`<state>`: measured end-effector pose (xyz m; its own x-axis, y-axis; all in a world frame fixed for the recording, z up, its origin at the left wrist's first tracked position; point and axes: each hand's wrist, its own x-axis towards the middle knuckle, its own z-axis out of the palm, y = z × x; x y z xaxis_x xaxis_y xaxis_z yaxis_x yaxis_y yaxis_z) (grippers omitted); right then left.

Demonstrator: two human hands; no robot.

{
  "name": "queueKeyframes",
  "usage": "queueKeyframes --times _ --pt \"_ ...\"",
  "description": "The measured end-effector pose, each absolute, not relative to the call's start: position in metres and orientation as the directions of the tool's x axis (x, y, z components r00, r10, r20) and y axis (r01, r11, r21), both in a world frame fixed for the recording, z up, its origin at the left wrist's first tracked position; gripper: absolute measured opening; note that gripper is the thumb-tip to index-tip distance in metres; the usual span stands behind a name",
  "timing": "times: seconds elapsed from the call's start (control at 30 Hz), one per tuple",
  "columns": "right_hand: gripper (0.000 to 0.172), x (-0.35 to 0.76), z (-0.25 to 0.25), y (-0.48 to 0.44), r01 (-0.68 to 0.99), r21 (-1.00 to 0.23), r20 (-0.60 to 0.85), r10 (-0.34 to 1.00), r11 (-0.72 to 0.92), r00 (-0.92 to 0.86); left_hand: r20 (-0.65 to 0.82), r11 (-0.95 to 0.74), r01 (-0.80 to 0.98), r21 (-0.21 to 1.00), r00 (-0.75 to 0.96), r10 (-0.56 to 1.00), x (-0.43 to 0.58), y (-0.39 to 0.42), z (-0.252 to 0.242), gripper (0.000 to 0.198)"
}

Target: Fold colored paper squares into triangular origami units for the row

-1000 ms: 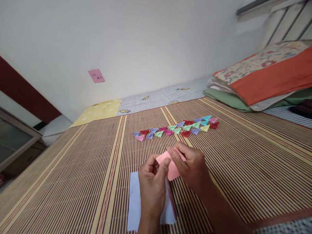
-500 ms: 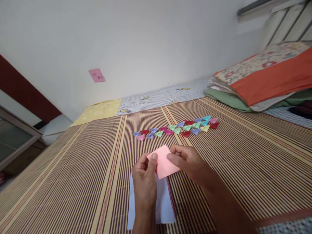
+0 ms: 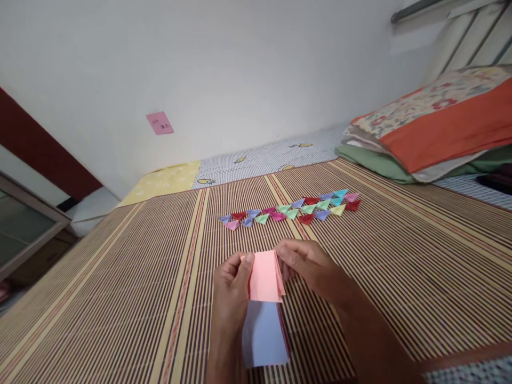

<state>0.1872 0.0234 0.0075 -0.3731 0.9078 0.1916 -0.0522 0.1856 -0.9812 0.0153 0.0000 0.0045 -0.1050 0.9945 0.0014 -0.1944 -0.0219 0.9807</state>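
Note:
Between my hands is a pink sheet of paper (image 3: 264, 277), folded, with its layers fanning slightly apart along the right side. My left hand (image 3: 232, 282) pinches its left edge, thumb on top. At the upper right corner, my right hand (image 3: 306, 266) has thumb and fingers closed on the paper. Below it, a stack of blue-topped paper (image 3: 266, 336) lies on the striped mat, partly covered by the left forearm and the pink paper. Farther off, small folded paper pieces (image 3: 292, 213) in several colours lie in two slanting rows.
The striped bamboo mat (image 3: 120, 293) covers the bed. Folded bedding with an orange and floral cover (image 3: 440, 128) is piled at the right. A pink note (image 3: 160, 123) is stuck to the white wall behind.
The pink paper has turned upright and now shows separate layers at its right side. My right hand has shifted its grip to the top right corner.

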Motion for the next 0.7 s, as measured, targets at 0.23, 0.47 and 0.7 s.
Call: queueKeyframes --times 0.23,0.47,0.7 --pt "0.024 0.182 0.001 0.026 0.018 -0.983 0.171 0.936 0.185 -0.309 -0.007 -0.008 -0.158 0.987 -0.096 0.995 0.022 0.002 0.000 0.041" --pt "0.026 0.181 -0.004 0.034 -0.054 -0.983 0.179 0.982 0.176 -0.058 0.039 -0.060 -0.253 0.966 -0.088 0.995 0.012 0.004 0.005 0.037" --pt "0.025 0.181 -0.003 0.034 -0.019 -0.981 0.193 0.977 0.192 -0.091 0.105 -0.117 -0.095 0.989 -0.115 0.988 0.014 0.000 0.007 0.025"
